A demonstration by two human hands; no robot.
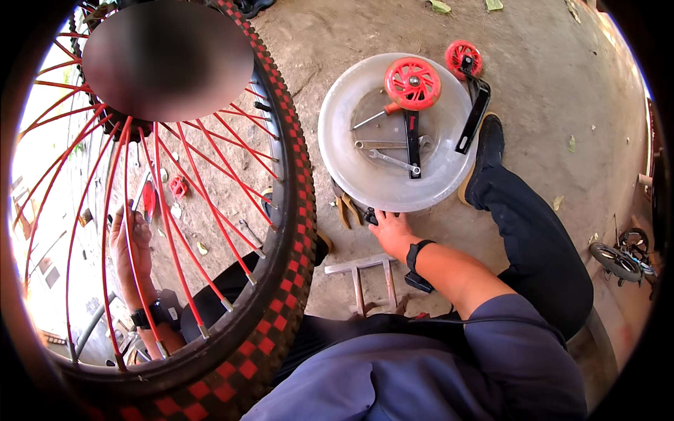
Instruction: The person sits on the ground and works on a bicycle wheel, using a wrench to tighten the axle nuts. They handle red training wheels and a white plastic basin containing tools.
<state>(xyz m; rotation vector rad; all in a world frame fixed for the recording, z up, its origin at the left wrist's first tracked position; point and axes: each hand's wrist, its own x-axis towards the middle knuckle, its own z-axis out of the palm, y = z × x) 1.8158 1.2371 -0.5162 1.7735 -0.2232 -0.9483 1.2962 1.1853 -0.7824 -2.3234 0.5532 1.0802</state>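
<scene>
A bicycle wheel [279, 295] with red spokes and a red-and-black checkered tyre stands upright at my left. My left hand [132, 245] is behind it, seen through the spokes, its fingers bent at a red spoke [127, 184]. My right hand [392, 231] reaches down to the near edge of a translucent plastic basin [338, 158]. Its fingers are curled at a small dark thing [370, 216], too hidden to name. Just left of that hand lie pliers [343, 208] with orange-brown handles. The basin holds a red training wheel [413, 83], wrenches [393, 161] and a screwdriver [375, 116].
A second red training wheel [463, 59] has its black bracket [474, 116] against the basin's right rim. My shoe [489, 144] is beside it. A metal frame [359, 270] sits below my right hand. Small parts lie on the ground behind the spokes. A bicycle [621, 259] is far right.
</scene>
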